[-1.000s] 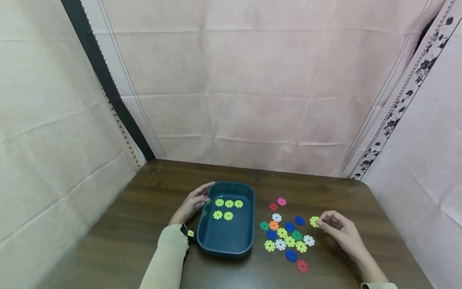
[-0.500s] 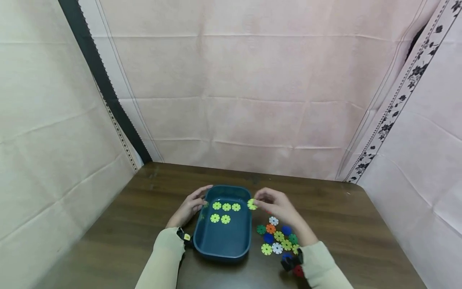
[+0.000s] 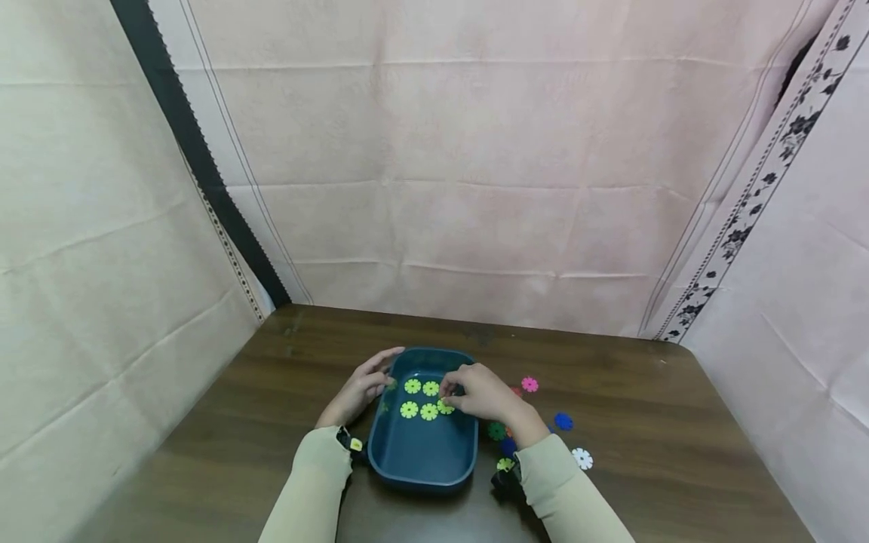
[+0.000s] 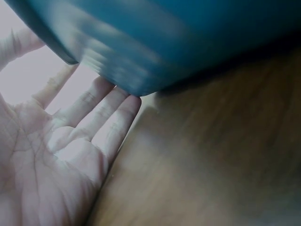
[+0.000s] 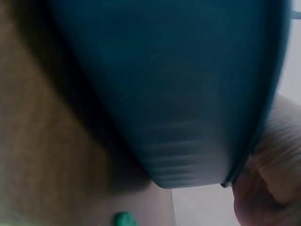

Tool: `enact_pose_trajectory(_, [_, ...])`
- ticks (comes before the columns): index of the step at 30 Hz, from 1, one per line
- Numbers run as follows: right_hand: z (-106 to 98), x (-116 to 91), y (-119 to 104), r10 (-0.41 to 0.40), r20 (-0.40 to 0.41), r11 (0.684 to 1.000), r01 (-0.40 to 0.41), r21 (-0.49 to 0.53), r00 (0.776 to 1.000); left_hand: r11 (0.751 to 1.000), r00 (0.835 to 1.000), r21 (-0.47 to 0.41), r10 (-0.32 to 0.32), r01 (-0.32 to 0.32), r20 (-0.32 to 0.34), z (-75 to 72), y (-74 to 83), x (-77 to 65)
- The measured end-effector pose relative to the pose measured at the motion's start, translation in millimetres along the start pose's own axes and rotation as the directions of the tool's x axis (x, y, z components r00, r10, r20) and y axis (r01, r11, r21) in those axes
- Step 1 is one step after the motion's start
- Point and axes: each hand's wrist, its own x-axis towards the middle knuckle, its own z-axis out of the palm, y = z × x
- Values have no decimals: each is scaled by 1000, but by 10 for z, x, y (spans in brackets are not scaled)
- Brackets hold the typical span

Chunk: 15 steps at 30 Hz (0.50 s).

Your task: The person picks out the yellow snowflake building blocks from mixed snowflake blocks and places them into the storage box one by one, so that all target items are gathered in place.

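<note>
On the table stands a dark blue tray, with rows of yellow-green notched plastic discs inside. My left hand holds its left wall near the far corner, the thumb over the rim. In the left wrist view the fingers lie along the outer wall. My right hand reaches over the right rim and pinches a yellow-green disc at the right end of the nearer row. That hand hides part of the farther row. In the right wrist view the tray's wall covers the fingertips.
Loose notched discs lie right of the tray, among them a pink disc, a blue disc, a white disc and a green disc. The right forearm covers several others. Cloth curtains surround the brown table.
My right hand has carried the yellow-green disc leftward from the table's right side, over the rim and into the tray beside the nearer row. My left hand has stayed on the tray.
</note>
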Motion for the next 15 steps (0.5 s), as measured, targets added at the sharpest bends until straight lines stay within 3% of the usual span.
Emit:
enact_pose_trajectory(7, [-12, -2, -75, 10, 13, 987, -7, -163, 1000, 1000, 1000, 0, 8, -8, 0, -10, 19, 50])
enact_pose_trajectory(15, [41, -14, -122, 53, 13, 981, -50, -186, 998, 1000, 1000, 0, -14, 14, -5, -4, -4, -4])
